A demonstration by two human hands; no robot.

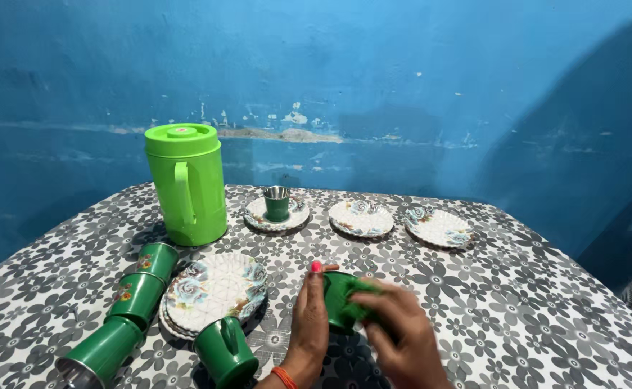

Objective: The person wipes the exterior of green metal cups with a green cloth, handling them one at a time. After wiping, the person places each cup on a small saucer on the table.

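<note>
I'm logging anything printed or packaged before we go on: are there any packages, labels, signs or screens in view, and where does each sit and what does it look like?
No packages, signs or screens in view.
Only possible label: a small round pinkish mark in the middle of the lid of the green jug, back left on the table; too small to tell more.
Flower decals: orange and red, on the sides of two lying green cups, left of the plate stack.

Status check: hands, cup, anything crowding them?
Left hand holding green cup. Right hand on the cup, blurred. Stack of plates and lying mug close on the left.
</note>
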